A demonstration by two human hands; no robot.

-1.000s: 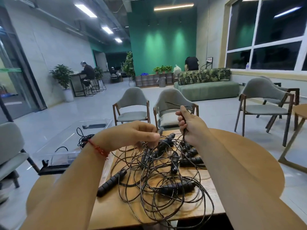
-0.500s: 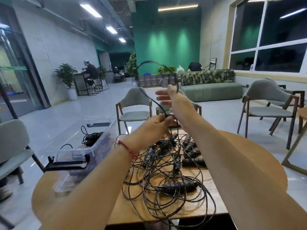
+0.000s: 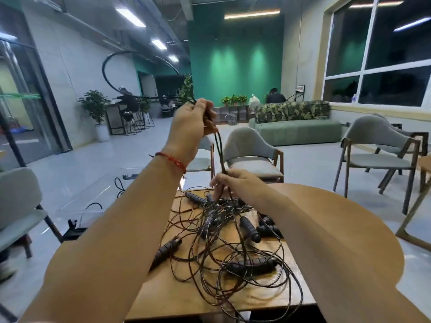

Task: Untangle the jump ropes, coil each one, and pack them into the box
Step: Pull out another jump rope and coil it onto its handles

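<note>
— What has changed in the last half second?
— The hands have swapped heights. The left hand (image 3: 191, 122), which was low over the pile, has gone up well above the table. The right hand (image 3: 235, 183), which was raised with its fingers spread, has dropped to just above the tangle.
— What does the left hand have?
— Its fingers are curled tight round a black rope cord (image 3: 219, 150). Above the fist the cord swings out in a wide loop to the left. Below it two strands run straight down, close together, to the right hand. A red string bracelet (image 3: 173, 160) sits on that wrist.
— And the right hand?
— Its thumb and fingertips pinch those same two strands where they rise out of the heap. The other fingers hang loosely downward near the cords; whether they touch them cannot be told.
— Where are the jump ropes?
— The tangle of jump ropes (image 3: 221, 248) lies on the wooden table (image 3: 326, 217). Thin cords loop over one another, ribbed black handles (image 3: 250, 231) are scattered through them, and some loops hang past the near edge.
— The box?
— The clear plastic box (image 3: 98, 201) stands at the table's left side, well apart from both hands. Some dark cord shows inside; how much, the view does not tell.
</note>
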